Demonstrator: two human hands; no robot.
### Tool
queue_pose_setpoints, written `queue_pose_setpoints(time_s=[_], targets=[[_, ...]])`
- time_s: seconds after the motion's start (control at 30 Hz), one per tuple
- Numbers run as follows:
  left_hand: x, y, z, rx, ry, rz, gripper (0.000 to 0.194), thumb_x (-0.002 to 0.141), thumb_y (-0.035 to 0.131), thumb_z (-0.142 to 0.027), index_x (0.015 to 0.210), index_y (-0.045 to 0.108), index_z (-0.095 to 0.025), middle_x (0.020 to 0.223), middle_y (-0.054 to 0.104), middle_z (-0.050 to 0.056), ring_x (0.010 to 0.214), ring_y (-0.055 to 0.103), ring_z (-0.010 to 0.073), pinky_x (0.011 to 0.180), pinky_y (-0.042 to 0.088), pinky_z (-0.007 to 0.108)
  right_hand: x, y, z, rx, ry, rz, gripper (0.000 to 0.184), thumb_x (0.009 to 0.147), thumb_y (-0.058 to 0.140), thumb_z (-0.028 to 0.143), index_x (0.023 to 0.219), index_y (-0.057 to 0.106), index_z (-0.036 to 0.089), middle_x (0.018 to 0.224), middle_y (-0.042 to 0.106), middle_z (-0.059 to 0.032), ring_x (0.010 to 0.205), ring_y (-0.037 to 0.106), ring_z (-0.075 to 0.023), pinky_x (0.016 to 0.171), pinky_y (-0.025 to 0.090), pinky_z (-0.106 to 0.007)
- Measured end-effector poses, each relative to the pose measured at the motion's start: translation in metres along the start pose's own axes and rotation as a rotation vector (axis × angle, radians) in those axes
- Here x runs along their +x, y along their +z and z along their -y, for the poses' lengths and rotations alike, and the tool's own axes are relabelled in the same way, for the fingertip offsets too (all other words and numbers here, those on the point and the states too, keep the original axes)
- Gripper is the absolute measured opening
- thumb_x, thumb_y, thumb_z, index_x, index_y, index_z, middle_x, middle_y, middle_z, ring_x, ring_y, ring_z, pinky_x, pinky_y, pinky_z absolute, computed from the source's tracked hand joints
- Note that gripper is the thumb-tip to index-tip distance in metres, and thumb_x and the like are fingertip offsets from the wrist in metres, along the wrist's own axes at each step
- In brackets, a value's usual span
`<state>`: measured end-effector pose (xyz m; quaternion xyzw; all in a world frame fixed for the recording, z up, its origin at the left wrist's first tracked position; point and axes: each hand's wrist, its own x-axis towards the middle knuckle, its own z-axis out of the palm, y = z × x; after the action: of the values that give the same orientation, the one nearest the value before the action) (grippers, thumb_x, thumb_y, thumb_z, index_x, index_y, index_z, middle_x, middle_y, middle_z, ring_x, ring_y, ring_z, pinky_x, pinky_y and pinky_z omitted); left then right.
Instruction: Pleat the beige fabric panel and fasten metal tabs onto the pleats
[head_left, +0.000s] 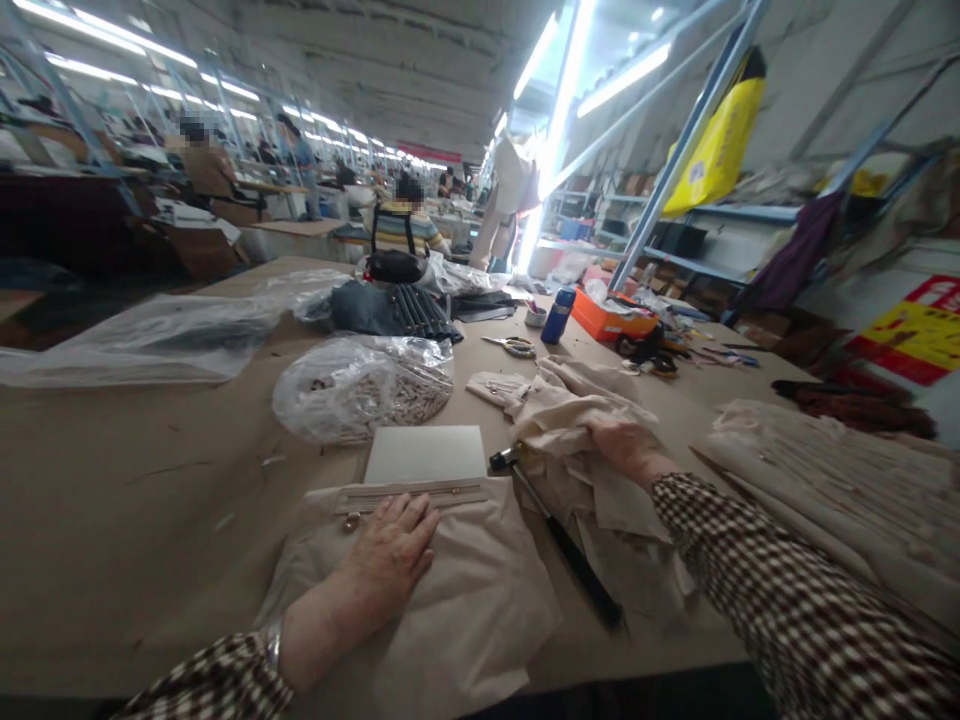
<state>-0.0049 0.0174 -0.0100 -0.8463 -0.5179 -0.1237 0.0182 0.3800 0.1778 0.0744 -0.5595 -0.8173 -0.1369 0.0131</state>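
On the surface [187, 540] lay beige fabric [472, 590], likely light and soft. Crumpled cloth [562, 415] beside it was clamped in the right hand's [626, 450] fingers; the left hand [386, 550] lay flat on the fabric, fingers nearly together, tips at the zip [450, 492], probably the firmest hold.

Matt wrinkled cloth [480, 580], glossy plastic bag [322, 385]

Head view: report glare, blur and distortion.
Head view: the tube light glares, washing out its surroundings; head view: the yellow bag is too soft to read; head view, foreground: the left hand is clearer, the checked right sleeve apparently wide-angle stretched.
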Motion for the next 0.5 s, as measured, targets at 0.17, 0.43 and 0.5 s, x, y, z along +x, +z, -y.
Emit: queue_pose_setpoints(time_s=[0.17,0.43,0.5], targets=[[0.018,-0.035,0.007,-0.193,0.054,-0.031,0.032,0.085,0.053,-0.016,0.112,0.068,-0.018,0.125,0.063,0.014,0.115,0.058,0.0265,0.101,0.048,0.044,-0.004,-0.078,0.009,0.162,-0.046,-0.243,0.034,0.096,0.036,0.021,0.115,0.063,0.012,0.097,0.071,-0.0131,0.083,0.066,-0.02,0.071,0.047,-0.029],[0.046,-0.158,-0.025,-0.557,0.126,-0.834,0.013,0.092,0.051,-0.012,0.097,0.062,-0.016,0.095,0.066,0.006,0.093,0.062,0.0143,0.087,0.05,0.027,-0.036,-0.163,0.078,0.107,-0.604,-0.112,0.025,0.091,0.04,0.009,0.079,0.058,0.019,0.07,0.057,0.0001,0.059,0.053,-0.0123,0.055,0.037,-0.025],[0.047,-0.177,-0.045,-0.482,0.278,-0.726,0.016,0.092,0.049,-0.012,0.102,0.061,-0.016,0.103,0.065,0.007,0.102,0.059,0.0167,0.094,0.047,0.031,-0.044,-0.182,0.096,0.113,-0.653,-0.141,0.023,0.092,0.041,0.01,0.084,0.06,0.02,0.073,0.059,0.0001,0.059,0.053,-0.0123,0.054,0.038,-0.025]])
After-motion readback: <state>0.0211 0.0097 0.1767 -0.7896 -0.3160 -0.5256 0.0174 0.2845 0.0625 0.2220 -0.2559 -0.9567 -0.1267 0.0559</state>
